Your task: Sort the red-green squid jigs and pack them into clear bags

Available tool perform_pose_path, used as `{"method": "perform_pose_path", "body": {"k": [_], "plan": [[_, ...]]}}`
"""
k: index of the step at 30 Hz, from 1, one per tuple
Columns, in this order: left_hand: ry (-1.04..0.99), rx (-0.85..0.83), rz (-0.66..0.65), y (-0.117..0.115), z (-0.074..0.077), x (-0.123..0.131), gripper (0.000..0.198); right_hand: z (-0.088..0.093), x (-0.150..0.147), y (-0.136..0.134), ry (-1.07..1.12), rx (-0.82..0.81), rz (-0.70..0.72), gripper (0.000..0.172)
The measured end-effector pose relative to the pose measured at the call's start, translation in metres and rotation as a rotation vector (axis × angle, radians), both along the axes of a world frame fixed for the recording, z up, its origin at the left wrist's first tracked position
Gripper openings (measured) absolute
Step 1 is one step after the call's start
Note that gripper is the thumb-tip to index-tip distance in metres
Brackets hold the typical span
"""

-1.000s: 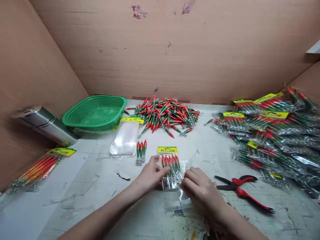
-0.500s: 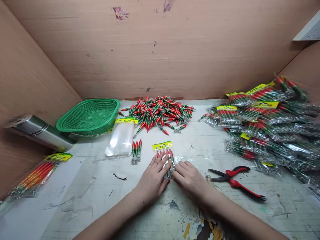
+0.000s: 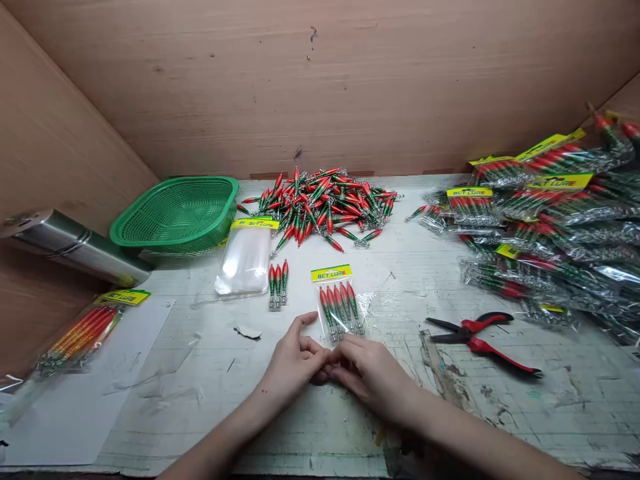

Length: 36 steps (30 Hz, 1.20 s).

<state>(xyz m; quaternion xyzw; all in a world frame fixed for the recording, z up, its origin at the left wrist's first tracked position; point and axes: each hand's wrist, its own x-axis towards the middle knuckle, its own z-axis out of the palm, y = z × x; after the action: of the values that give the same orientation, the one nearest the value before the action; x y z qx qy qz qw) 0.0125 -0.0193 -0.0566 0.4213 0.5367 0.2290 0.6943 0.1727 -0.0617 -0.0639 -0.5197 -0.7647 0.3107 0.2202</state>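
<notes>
A clear bag of squid lures [image 3: 341, 308] with a yellow header lies flat on the table in front of me. Several red-and-green lures are side by side inside it. My left hand [image 3: 296, 353] is just below the bag at its left, index finger stretched out, thumb and other fingers curled in a pinch. My right hand [image 3: 367, 370] is closed beside it, and the fingertips of both hands meet near the bag's bottom edge. Whatever is between the fingers is hidden. Three loose lures [image 3: 279, 285] lie left of the bag, below a stack of empty clear bags [image 3: 243, 261].
A heap of loose lures [image 3: 325, 207] lies against the back wall. Filled lure packs [image 3: 540, 227] are piled at the right, with red-handled pliers [image 3: 477, 337] in front. At the left are a green basket [image 3: 175, 213], a metal cylinder [image 3: 83, 247] and an orange lure pack [image 3: 85, 330].
My left hand has lifted off the lures and drawn back toward me, uncovering the bag. Both hands now meet at its lower edge. The camera view has shifted slightly.
</notes>
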Motion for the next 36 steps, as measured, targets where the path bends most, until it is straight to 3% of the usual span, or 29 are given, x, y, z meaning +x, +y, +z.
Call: {"method": "perform_pose_path", "body": {"k": [4, 6, 8, 11, 13, 15, 17, 19, 20, 23, 25, 27, 29, 36], "plan": [[0.004, 0.032, -0.009, -0.001, 0.003, -0.001, 0.072, 0.003, -0.002, 0.004, -0.059, -0.029, 0.068, 0.009], [0.006, 0.067, -0.002, -0.003, 0.003, -0.001, 0.067, 0.01, 0.002, 0.001, 0.009, -0.038, 0.125, 0.008], [-0.007, 0.071, 0.02, -0.004, 0.003, 0.0, 0.065, 0.019, 0.013, -0.004, 0.168, -0.114, 0.081, 0.012], [-0.021, 0.057, 0.037, -0.006, 0.002, 0.003, 0.063, 0.029, 0.05, -0.01, 0.423, -0.304, -0.178, 0.023], [-0.008, 0.074, 0.022, -0.007, 0.003, 0.002, 0.061, 0.031, 0.088, -0.01, 0.458, -0.311, -0.403, 0.03], [0.03, 0.113, -0.046, -0.008, 0.003, -0.004, 0.055, 0.032, 0.13, -0.008, 0.267, -0.1, -0.643, 0.032], [0.139, 0.259, -0.163, -0.008, 0.003, -0.016, 0.046, 0.032, 0.163, -0.007, -0.163, 0.202, -0.799, 0.03], [0.316, 0.626, -0.292, -0.006, 0.001, -0.029, 0.04, 0.032, 0.174, -0.008, -0.532, 0.461, -0.722, 0.031], [0.397, 0.895, -0.342, -0.004, 0.0, -0.035, 0.039, 0.032, 0.17, -0.009, -0.625, 0.568, -0.6, 0.03], [0.449, 1.641, -0.534, 0.006, -0.003, -0.04, 0.039, 0.03, 0.128, -0.01, -0.598, 0.798, -0.061, 0.025], [0.394, 1.87, -0.677, 0.012, -0.004, -0.035, 0.035, 0.025, 0.093, -0.007, -0.549, 0.868, 0.245, 0.026], [0.346, 1.894, -0.737, 0.018, -0.004, -0.028, 0.031, 0.018, 0.069, -0.001, -0.496, 0.885, 0.383, 0.026], [0.301, 1.835, -0.703, 0.021, -0.007, -0.025, 0.027, 0.012, 0.059, 0.003, -0.407, 0.846, 0.418, 0.026], [0.167, 1.561, -0.463, 0.008, -0.021, -0.028, 0.02, 0.002, 0.066, -0.002, -0.093, 0.616, 0.267, 0.025]]}}
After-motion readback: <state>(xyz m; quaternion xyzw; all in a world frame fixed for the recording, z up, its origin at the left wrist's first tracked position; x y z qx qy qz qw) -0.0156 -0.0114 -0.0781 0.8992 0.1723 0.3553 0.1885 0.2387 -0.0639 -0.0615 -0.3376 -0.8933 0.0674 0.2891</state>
